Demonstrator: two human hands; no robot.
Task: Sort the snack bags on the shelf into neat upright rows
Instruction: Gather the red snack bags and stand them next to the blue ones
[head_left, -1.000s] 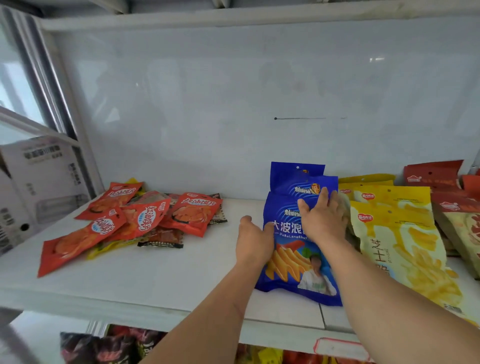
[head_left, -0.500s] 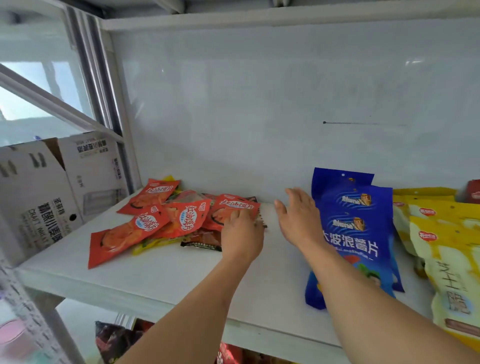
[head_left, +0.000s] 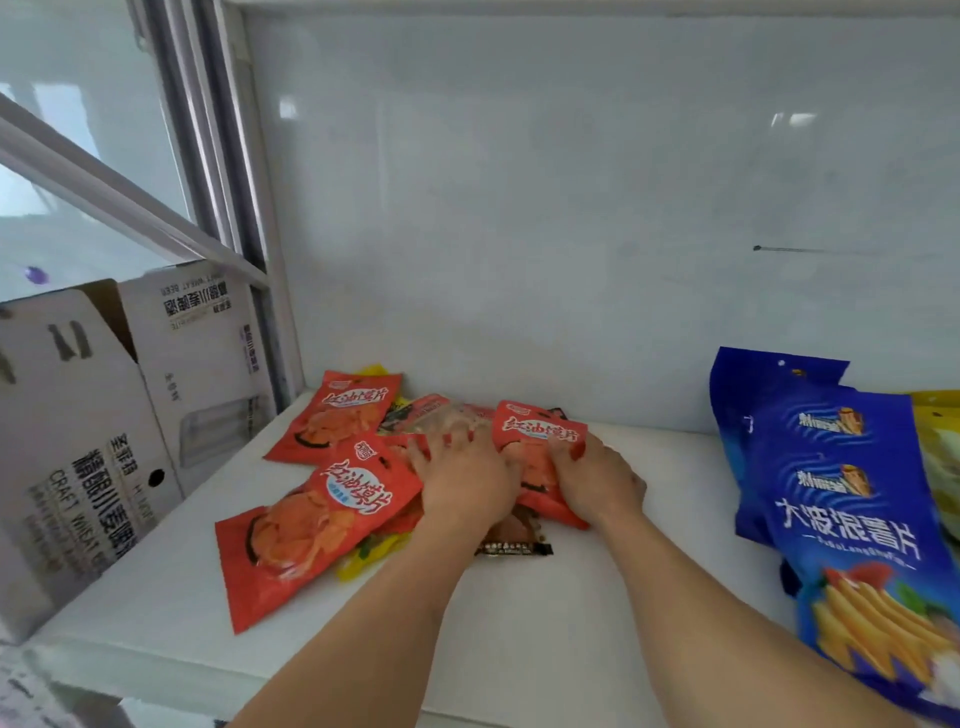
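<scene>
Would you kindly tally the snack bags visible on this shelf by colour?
Red bags: at least 4, heaped in the pile under both hands
Blue bags: 2, upright
Yellow bags: at least 1 at the right edge, 1 under the pile
Dark bag: 1
Total: at least 9

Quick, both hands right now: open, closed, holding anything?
Left hand: open, fingers spread flat, pressing on the pile of red snack bags.
Right hand: grips the right-hand red bag at its edge.
</scene>
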